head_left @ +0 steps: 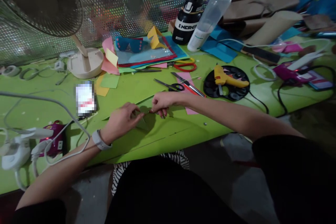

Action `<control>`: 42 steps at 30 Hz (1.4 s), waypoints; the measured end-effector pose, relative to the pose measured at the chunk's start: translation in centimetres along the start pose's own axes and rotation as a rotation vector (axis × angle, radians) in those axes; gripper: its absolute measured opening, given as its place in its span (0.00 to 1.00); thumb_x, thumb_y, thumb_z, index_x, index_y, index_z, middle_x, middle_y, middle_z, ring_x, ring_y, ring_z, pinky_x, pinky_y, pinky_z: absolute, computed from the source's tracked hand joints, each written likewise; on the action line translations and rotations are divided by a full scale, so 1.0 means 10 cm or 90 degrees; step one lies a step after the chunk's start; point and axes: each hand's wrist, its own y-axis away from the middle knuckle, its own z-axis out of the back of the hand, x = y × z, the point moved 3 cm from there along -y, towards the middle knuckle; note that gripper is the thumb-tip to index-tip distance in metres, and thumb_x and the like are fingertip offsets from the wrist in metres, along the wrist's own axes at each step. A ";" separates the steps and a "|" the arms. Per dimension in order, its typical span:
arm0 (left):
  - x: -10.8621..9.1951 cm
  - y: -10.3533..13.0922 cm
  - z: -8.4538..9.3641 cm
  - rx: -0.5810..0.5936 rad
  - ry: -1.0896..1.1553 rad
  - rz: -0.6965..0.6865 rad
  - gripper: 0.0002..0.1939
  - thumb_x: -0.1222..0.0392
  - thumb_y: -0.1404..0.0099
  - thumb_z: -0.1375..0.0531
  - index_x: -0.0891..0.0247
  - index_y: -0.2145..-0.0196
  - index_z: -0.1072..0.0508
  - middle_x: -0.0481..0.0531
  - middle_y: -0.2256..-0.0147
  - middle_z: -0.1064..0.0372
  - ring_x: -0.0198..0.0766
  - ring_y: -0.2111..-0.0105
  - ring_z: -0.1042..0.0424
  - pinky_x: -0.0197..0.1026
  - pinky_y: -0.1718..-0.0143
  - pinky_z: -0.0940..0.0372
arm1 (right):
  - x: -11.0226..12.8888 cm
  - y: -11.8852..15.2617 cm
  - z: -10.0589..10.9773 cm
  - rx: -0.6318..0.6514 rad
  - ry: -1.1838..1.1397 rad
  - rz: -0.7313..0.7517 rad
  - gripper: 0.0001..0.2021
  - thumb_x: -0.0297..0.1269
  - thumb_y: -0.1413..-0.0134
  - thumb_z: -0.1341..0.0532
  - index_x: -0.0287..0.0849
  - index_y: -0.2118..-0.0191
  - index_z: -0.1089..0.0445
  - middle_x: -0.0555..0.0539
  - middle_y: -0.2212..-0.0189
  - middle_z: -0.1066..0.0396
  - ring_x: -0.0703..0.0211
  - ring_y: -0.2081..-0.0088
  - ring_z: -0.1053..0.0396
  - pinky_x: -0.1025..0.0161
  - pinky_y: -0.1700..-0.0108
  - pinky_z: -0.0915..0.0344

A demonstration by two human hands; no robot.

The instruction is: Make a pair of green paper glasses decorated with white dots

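Note:
Over the green table (157,140), my left hand (123,119) has its thumb and fingers drawn together in a pinch. Close to its right, my right hand (160,103) is curled with its fingertips pressed together. The two sets of fingertips nearly meet, and something thin and small seems to run between them, too blurred to name. Behind the hands lies a thin green paper sheet (147,98). Black-handled scissors (175,86) rest just beyond my right hand, beside a red cutter knife (191,87) lying on pink paper (186,76).
A yellow glue gun (229,78) sits on a black palette (210,85) at right. Left are a phone (85,98), a fan (85,63) and a purple power strip (54,140); a cable crosses my left forearm. A black bottle (183,24) and red-handled scissors (186,66) stand farther back.

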 end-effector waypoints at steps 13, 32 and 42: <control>0.12 -0.32 -0.25 0.354 0.359 0.321 0.26 0.40 0.42 0.36 0.66 0.84 0.30 0.51 0.84 0.30 0.31 0.86 0.34 0.35 0.78 0.40 | 0.03 0.06 0.00 0.004 0.005 0.002 0.19 0.48 0.51 0.31 0.39 0.78 0.35 0.48 0.82 0.27 0.67 0.80 0.32 0.67 0.76 0.42; 0.18 0.46 -0.26 -0.183 -0.187 -0.080 0.24 0.51 0.28 0.51 0.70 0.42 0.34 0.67 0.40 0.38 0.53 0.39 0.38 0.54 0.42 0.41 | -0.09 0.03 -0.07 -0.026 -0.003 0.017 0.18 0.48 0.52 0.31 0.39 0.77 0.33 0.47 0.80 0.25 0.65 0.79 0.29 0.66 0.74 0.34; 0.20 0.46 -0.50 -0.084 -0.226 -0.056 0.31 0.50 0.26 0.55 0.75 0.35 0.46 0.68 0.34 0.52 0.52 0.33 0.53 0.56 0.34 0.51 | 0.06 0.04 -0.50 0.014 -0.002 -0.024 0.15 0.38 0.44 0.38 0.40 0.79 0.36 0.51 0.86 0.31 0.66 0.85 0.34 0.68 0.81 0.38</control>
